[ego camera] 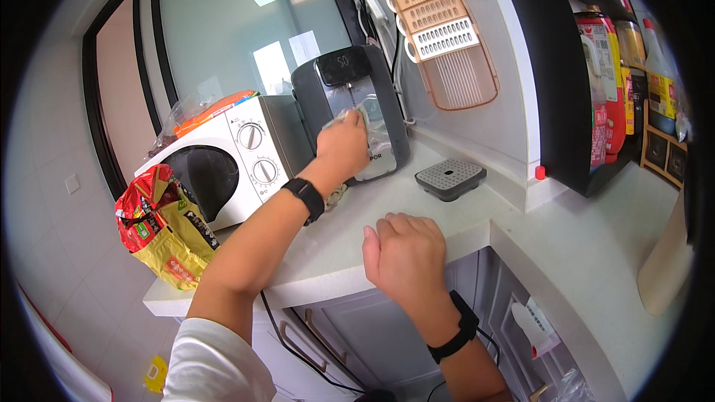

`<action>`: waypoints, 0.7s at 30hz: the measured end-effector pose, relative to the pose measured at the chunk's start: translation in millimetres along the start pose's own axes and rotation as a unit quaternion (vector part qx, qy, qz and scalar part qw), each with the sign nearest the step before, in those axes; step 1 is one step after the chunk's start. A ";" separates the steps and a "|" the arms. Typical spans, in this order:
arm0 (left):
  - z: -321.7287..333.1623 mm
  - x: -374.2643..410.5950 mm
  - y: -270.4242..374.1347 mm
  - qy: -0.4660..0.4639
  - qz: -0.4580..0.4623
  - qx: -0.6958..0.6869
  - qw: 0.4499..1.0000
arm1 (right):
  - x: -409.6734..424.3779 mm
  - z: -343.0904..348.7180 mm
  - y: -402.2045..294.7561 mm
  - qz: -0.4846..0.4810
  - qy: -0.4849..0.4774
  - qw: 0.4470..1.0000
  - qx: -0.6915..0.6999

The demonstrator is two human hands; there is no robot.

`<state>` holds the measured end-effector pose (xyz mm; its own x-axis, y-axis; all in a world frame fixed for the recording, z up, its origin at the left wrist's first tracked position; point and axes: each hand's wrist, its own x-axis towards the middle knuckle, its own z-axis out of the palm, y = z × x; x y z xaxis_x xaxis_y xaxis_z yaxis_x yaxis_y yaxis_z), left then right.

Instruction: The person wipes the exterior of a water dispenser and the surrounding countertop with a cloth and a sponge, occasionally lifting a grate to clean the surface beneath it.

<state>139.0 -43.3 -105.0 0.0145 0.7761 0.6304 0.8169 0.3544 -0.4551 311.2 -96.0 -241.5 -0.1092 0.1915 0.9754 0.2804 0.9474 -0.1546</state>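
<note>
A grey countertop water dispenser (pixel 357 117) with a lit display stands against the back wall. My left hand (pixel 343 142) is at its glossy front panel. Its fingers are closed on a thin, pale cloth-like piece (pixel 335 120), mostly hidden by the hand. Over the counter's front edge, my right hand (pixel 408 254) has its fingers curled under, and nothing shows in it. Beyond it, a grey drip tray with a perforated top (pixel 450 177) lies on the white counter (pixel 380 206), apart from the dispenser.
A white microwave (pixel 268 123) stands left of the dispenser, with orange packaging (pixel 215 111) on top. Before it slumps a red and yellow food bag (pixel 173 234). A grater set (pixel 447 39) hangs on the wall. Bottles (pixel 662 84) fill a black shelf (pixel 536 67) at right.
</note>
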 end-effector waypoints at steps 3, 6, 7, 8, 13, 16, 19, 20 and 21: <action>2.2 -1.7 -0.1 -0.004 0.016 0.011 1.000 | -0.5 -1.0 1.1 0.001 -0.014 1.000 -0.005; -9.2 11.3 -10.5 0.044 -0.006 0.031 0.999 | -1.2 -0.2 -1.1 0.001 -0.014 1.000 0.000; -7.1 12.0 -11.6 0.042 -0.005 0.020 0.999 | -1.6 0.4 -1.9 0.002 -0.012 1.000 0.004; -3.0 12.9 -12.5 0.041 -0.005 0.009 0.999 | -0.4 0.2 -2.4 0.000 -0.012 1.000 0.001; -5.2 0.9 0.1 -0.002 -0.001 0.009 1.000 | -0.1 -1.4 2.6 0.000 -0.014 1.000 -0.004; -15.4 9.7 -18.1 0.055 -0.046 0.021 0.997 | -1.2 -0.2 -0.5 0.002 -0.014 1.000 -0.003; -13.7 2.3 -18.0 0.024 -0.024 0.003 0.999 | -1.0 0.3 -0.4 -0.004 -0.002 1.000 -0.001; -3.2 -2.7 -13.9 0.017 -0.009 0.019 1.000 | -0.9 -0.1 0.9 -0.002 -0.008 1.000 -0.004; -1.3 -5.7 -11.8 0.010 -0.004 0.018 1.000 | -0.6 -0.9 2.1 0.000 -0.014 1.000 -0.005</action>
<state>129.9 -52.6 -102.4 0.0204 0.7630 0.6460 0.7963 0.3784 -0.4720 312.7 -94.4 -242.2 -0.1358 0.1980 0.9707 0.2907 0.9447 -0.1521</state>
